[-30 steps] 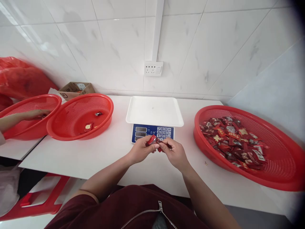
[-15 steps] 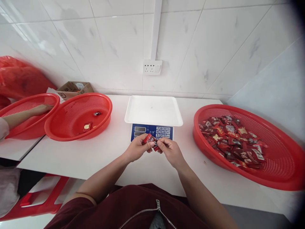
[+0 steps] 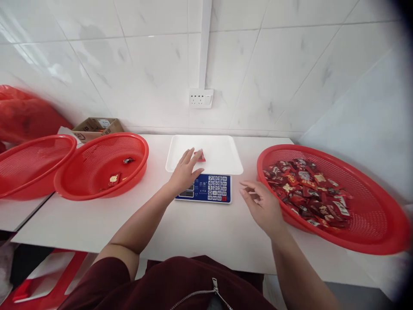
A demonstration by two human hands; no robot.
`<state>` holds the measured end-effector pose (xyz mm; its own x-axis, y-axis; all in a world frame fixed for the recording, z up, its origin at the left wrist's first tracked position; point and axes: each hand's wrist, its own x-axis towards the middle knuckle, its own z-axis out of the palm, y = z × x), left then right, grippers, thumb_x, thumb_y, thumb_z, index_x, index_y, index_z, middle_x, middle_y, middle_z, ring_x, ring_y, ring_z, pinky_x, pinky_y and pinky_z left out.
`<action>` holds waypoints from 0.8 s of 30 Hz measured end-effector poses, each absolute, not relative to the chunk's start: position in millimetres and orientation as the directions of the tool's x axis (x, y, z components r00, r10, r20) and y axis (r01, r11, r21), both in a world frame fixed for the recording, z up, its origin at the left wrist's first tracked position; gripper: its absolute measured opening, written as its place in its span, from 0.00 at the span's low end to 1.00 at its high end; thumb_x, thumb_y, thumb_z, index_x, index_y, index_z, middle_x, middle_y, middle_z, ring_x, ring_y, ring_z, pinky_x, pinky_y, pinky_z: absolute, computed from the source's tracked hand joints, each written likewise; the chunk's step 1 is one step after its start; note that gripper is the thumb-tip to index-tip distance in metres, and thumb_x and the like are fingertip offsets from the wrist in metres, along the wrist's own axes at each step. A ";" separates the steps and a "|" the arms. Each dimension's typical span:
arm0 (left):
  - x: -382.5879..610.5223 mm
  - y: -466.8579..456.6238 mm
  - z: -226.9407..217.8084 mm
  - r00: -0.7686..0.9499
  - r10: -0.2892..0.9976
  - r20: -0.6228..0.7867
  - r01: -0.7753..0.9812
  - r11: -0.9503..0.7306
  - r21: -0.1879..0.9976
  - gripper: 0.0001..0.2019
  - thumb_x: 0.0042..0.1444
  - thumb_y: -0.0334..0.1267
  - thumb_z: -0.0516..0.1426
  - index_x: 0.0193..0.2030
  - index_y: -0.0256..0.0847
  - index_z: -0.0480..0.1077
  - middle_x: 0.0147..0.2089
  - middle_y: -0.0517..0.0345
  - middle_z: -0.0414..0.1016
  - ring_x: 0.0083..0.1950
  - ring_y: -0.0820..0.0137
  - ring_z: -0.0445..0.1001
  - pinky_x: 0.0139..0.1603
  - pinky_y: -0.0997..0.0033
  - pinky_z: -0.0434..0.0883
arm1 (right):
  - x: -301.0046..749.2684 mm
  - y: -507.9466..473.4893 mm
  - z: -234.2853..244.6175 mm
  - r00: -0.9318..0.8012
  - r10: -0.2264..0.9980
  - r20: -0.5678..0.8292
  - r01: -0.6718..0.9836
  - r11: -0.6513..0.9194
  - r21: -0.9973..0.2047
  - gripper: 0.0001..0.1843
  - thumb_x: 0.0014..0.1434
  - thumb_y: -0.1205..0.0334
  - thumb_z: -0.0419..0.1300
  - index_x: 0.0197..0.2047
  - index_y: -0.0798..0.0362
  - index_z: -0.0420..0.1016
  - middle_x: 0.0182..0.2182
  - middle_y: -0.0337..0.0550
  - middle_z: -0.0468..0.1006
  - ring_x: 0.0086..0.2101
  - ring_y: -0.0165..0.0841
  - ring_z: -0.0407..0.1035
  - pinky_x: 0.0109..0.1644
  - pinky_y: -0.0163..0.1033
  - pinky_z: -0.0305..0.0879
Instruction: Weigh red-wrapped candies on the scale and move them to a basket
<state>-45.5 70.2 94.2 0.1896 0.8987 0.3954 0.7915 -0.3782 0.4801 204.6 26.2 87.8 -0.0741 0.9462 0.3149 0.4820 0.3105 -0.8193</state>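
Observation:
A small red packet lies on the white tray of the digital scale. My left hand reaches over the tray's near edge, its fingers spread beside the packet and partly covering it. Part of the scale's display is hidden behind this hand. My right hand is above the table between the scale and the right red basket. Its fingers are apart and loosely curled, with nothing in them. Many red wrapped packets are heaped in that basket.
To the left, a red basket holds a few wrapped packets, and another red basket stands beside it. Behind them are a cardboard box and a red plastic bag. A power socket is on the tiled wall.
My hands have parted. The red packet is now on the scale tray, by my left hand. My right hand has moved right, toward the basket. Another person's arm has left the far-left basket.

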 end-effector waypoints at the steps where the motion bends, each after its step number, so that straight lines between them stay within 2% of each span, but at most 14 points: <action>1: -43.1 63.6 91.6 0.205 0.887 0.414 0.769 -0.408 0.493 0.26 0.60 0.41 0.52 0.64 0.45 0.52 0.68 0.50 0.51 0.69 0.56 0.45 0.64 0.49 0.55 | 217.8 29.2 90.5 -0.073 0.936 0.344 0.541 0.327 -0.775 0.15 0.56 0.49 0.54 0.43 0.45 0.74 0.44 0.49 0.74 0.40 0.44 0.70 0.41 0.49 0.70; 3: -35.7 42.2 82.1 0.220 0.860 0.461 0.694 -0.470 0.546 0.22 0.61 0.42 0.50 0.62 0.48 0.56 0.64 0.52 0.59 0.65 0.58 0.55 0.62 0.50 0.59 | 248.7 38.9 95.0 -0.076 0.926 0.370 0.653 0.327 -0.684 0.16 0.56 0.52 0.55 0.46 0.46 0.73 0.49 0.50 0.71 0.49 0.46 0.66 0.50 0.53 0.66; 4: -31.6 29.1 75.4 0.229 0.867 0.442 0.652 -0.474 0.592 0.20 0.61 0.42 0.50 0.61 0.50 0.59 0.61 0.52 0.64 0.62 0.58 0.61 0.60 0.51 0.62 | 265.4 44.9 96.8 -0.069 0.931 0.358 0.705 0.300 -0.642 0.17 0.55 0.54 0.55 0.48 0.47 0.72 0.51 0.49 0.70 0.52 0.47 0.64 0.54 0.56 0.62; 6: -24.4 3.2 59.5 0.331 0.881 0.339 0.547 -0.471 0.692 0.18 0.60 0.42 0.50 0.57 0.58 0.63 0.52 0.54 0.73 0.51 0.58 0.71 0.51 0.53 0.69 | 297.5 57.3 99.6 -0.051 0.965 0.256 0.778 0.199 -0.596 0.20 0.53 0.57 0.58 0.50 0.48 0.72 0.54 0.50 0.68 0.56 0.49 0.60 0.56 0.57 0.58; 8: -18.4 -16.7 42.8 0.493 0.849 0.192 0.456 -0.440 0.774 0.18 0.60 0.43 0.51 0.56 0.65 0.63 0.43 0.57 0.77 0.42 0.60 0.75 0.43 0.57 0.72 | 322.4 67.9 101.5 -0.031 0.998 0.053 0.811 0.056 -0.583 0.23 0.45 0.62 0.65 0.47 0.47 0.74 0.55 0.50 0.68 0.54 0.50 0.62 0.53 0.54 0.61; 10: -12.6 -27.9 28.7 0.605 0.787 0.117 0.402 -0.430 0.808 0.18 0.60 0.43 0.51 0.55 0.69 0.63 0.41 0.59 0.77 0.40 0.60 0.76 0.42 0.58 0.73 | 335.1 75.2 102.0 -0.002 0.998 -0.057 0.820 -0.030 -0.571 0.25 0.35 0.68 0.70 0.42 0.48 0.78 0.50 0.51 0.73 0.47 0.49 0.70 0.44 0.47 0.67; 12: -6.6 -31.7 19.0 0.661 0.746 0.083 0.378 -0.425 0.823 0.17 0.59 0.44 0.50 0.54 0.69 0.64 0.43 0.59 0.77 0.42 0.60 0.75 0.42 0.58 0.72 | 335.3 78.7 100.9 0.029 0.988 -0.149 0.815 -0.110 -0.568 0.25 0.31 0.75 0.69 0.38 0.51 0.79 0.48 0.51 0.75 0.35 0.39 0.74 0.32 0.37 0.66; 15: -1.0 -30.2 11.7 0.684 0.728 0.052 0.383 -0.418 0.824 0.15 0.59 0.46 0.50 0.51 0.64 0.69 0.43 0.58 0.77 0.43 0.59 0.75 0.43 0.59 0.71 | 324.6 78.5 99.0 0.061 0.981 -0.186 0.819 -0.156 -0.552 0.20 0.34 0.80 0.63 0.35 0.57 0.79 0.45 0.52 0.76 0.19 0.23 0.67 0.22 0.31 0.56; 17: -0.4 -28.4 9.5 0.677 0.735 0.048 0.388 -0.412 0.825 0.14 0.59 0.46 0.49 0.49 0.60 0.71 0.42 0.56 0.77 0.43 0.59 0.75 0.44 0.60 0.71 | 319.0 76.9 99.4 0.063 0.980 -0.191 0.821 -0.160 -0.548 0.17 0.37 0.80 0.61 0.33 0.61 0.78 0.39 0.49 0.79 0.14 0.17 0.60 0.21 0.30 0.53; 19: -1.3 -27.5 8.3 0.659 0.750 0.057 0.381 -0.398 0.835 0.14 0.59 0.45 0.49 0.48 0.58 0.72 0.42 0.56 0.77 0.43 0.60 0.75 0.44 0.62 0.70 | 317.3 75.0 101.3 0.053 0.975 -0.216 0.815 -0.167 -0.555 0.15 0.38 0.80 0.60 0.32 0.62 0.78 0.30 0.44 0.80 0.12 0.18 0.57 0.20 0.31 0.52; 21: -2.2 -27.4 7.6 0.646 0.761 0.064 0.368 -0.384 0.847 0.14 0.59 0.43 0.50 0.47 0.55 0.72 0.42 0.55 0.77 0.43 0.61 0.75 0.44 0.63 0.70 | 318.2 73.2 103.7 0.038 0.967 -0.251 0.801 -0.180 -0.572 0.14 0.38 0.80 0.61 0.32 0.61 0.78 0.23 0.40 0.79 0.12 0.21 0.59 0.20 0.32 0.52; 24: -2.1 -27.6 6.7 0.639 0.767 0.061 0.358 -0.366 0.859 0.13 0.59 0.42 0.50 0.47 0.53 0.73 0.43 0.54 0.77 0.43 0.62 0.75 0.45 0.64 0.70 | 319.3 70.7 105.7 0.040 0.966 -0.256 0.768 -0.194 -0.610 0.11 0.40 0.76 0.62 0.30 0.59 0.79 0.19 0.39 0.77 0.13 0.24 0.63 0.21 0.33 0.55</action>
